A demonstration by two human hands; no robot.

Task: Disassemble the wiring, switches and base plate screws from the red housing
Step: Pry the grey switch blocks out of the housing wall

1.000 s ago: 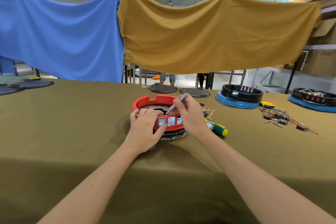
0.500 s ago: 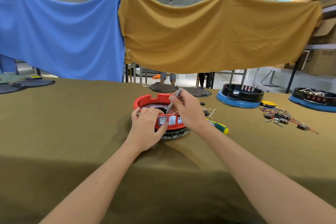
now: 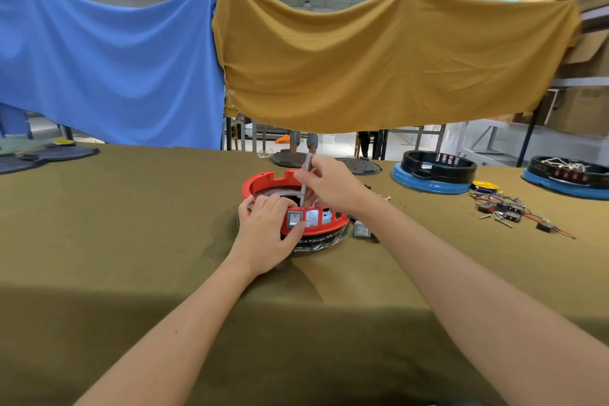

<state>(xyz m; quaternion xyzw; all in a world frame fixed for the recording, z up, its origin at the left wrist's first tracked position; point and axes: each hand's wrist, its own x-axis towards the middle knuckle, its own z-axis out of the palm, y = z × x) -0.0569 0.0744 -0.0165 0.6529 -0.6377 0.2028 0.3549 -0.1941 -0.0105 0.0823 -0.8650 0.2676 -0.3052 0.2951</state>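
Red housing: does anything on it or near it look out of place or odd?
One switch lies loose on the table cloth, right of the red housing, while another switch sits in its front wall. This fits disassembly; nothing looks damaged or spilled.

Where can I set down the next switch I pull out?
Bare cloth lies left of the red housing and near your forearms. The right is crowded: a loose switch beside the housing, then the wire pile.
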